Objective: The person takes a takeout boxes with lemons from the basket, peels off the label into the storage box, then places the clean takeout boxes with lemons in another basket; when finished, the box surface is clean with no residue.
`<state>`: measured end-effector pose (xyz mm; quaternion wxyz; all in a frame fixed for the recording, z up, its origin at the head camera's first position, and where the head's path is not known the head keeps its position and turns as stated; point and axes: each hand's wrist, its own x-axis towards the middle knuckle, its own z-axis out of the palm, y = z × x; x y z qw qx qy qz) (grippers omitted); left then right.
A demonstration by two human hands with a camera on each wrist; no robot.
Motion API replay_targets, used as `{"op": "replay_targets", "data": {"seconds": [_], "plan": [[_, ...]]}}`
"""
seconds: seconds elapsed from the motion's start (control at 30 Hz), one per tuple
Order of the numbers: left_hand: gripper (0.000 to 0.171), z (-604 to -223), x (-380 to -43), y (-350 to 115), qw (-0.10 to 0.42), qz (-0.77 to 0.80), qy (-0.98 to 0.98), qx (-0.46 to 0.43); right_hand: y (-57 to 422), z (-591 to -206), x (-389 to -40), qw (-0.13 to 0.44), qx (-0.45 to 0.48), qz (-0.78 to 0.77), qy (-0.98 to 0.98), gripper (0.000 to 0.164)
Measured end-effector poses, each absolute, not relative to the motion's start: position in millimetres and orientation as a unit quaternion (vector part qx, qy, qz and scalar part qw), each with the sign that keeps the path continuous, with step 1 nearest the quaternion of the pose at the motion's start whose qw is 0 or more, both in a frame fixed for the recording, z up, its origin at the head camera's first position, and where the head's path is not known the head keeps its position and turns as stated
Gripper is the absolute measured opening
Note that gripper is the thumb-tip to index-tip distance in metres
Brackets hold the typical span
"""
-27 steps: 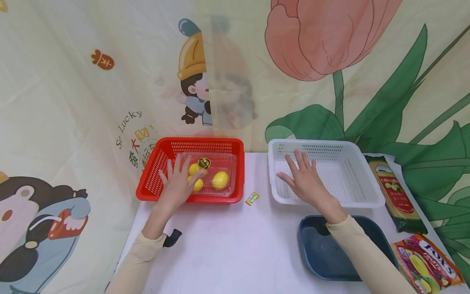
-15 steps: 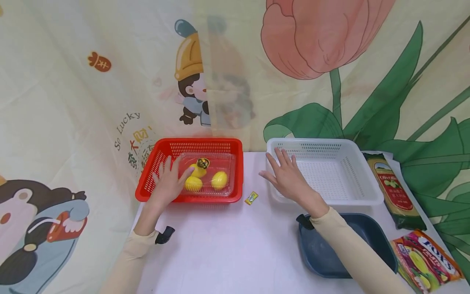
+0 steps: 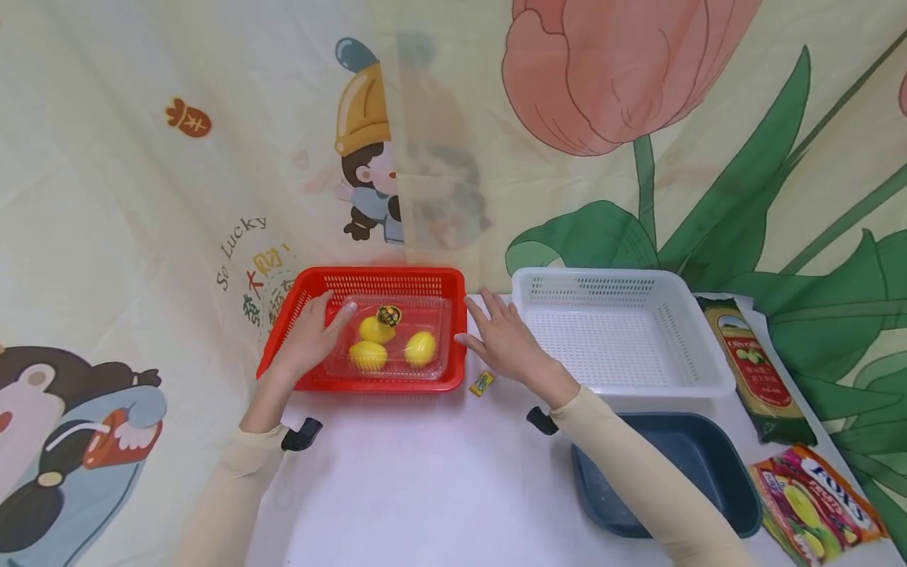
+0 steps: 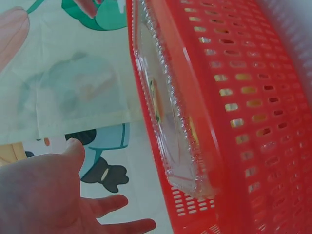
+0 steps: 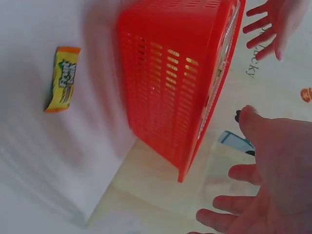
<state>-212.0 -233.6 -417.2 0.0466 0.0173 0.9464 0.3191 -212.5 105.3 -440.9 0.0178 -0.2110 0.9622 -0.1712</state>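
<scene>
A red perforated basket (image 3: 340, 384) stands at the back left of the table. Inside it lies a clear plastic box (image 3: 441, 315) with several yellow lemons (image 3: 420, 349) and a round black label. My left hand (image 3: 306, 337) hovers over the basket's left side, fingers spread and holding nothing. Near the basket's right rim is my right hand (image 3: 506, 340), its fingers also spread, nothing in its grasp. Below its thumb a small yellow wrapped candy (image 5: 64, 79) lies on the white tabletop. In the left wrist view, the left hand (image 4: 48, 195) appears beside the basket with the box's edge visible.
A white perforated basket (image 3: 602, 339) stands right of the red one. In front of it sits a dark blue tray (image 3: 602, 488), partly covered by the right sleeve. At the right edge lie a green-and-red Olivoila packet (image 3: 761, 374) and a Fox's fruits candy bag (image 3: 815, 504).
My right hand has moved left from over the white basket to the red basket's right side. My left hand has shifted left and slightly down. The baskets stay in place.
</scene>
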Motion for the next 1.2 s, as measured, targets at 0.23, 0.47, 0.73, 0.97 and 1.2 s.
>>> {"op": "replay_targets", "data": {"seconds": [0.23,0.47,0.73,0.97,1.2], "plan": [[0.094,-411.8,-223.5,-241.1,0.098,0.363,0.927,0.003,88.0,-447.2,-220.2,0.045,-0.204,-0.196,0.958,0.070],[0.093,-406.7,-233.1,-244.7,0.145,0.398,0.906,-0.020,78.9,-454.8,-220.7,0.071,-0.193,-0.248,0.947,0.068],[0.099,-404.1,-244.2,-250.1,0.189,0.407,0.892,-0.046,76.4,-465.2,-219.0,0.081,-0.187,-0.265,0.942,0.067],[0.101,-407.3,-255.4,-258.7,0.251,0.430,0.864,-0.077,72.1,-469.9,-218.6,0.083,-0.193,-0.256,0.944,0.065],[0.096,-411.7,-264.7,-261.1,0.319,0.456,0.826,-0.093,71.3,-473.5,-217.1,0.078,-0.195,-0.264,0.941,0.065]]}}
